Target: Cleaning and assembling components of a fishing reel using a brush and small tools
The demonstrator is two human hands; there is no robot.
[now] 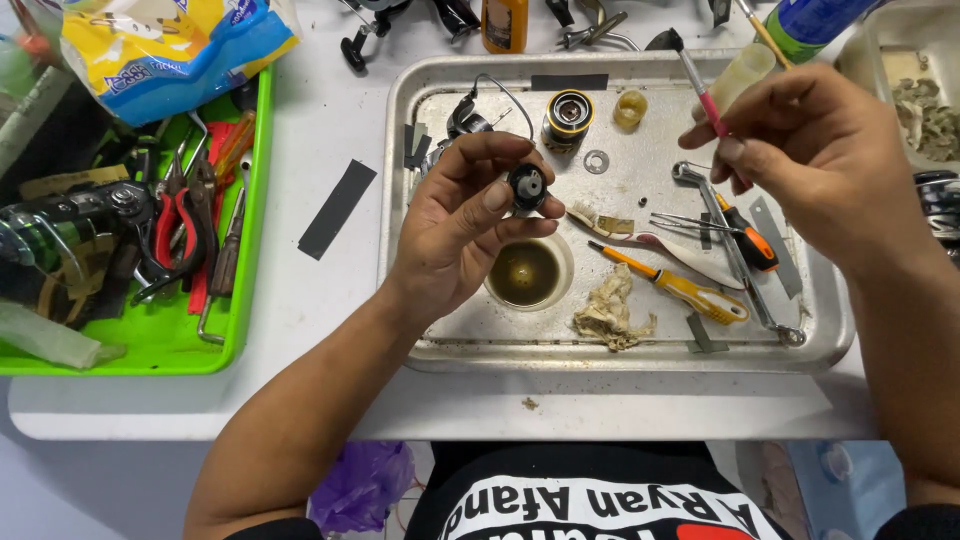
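Over the metal tray [440,345] on the bench, the left hand [465,225] clamps its fingers on a small black round part [527,186], open face turned toward the right hand [815,160], whose fingers pinch a thin brush [697,85] angled to reach it.
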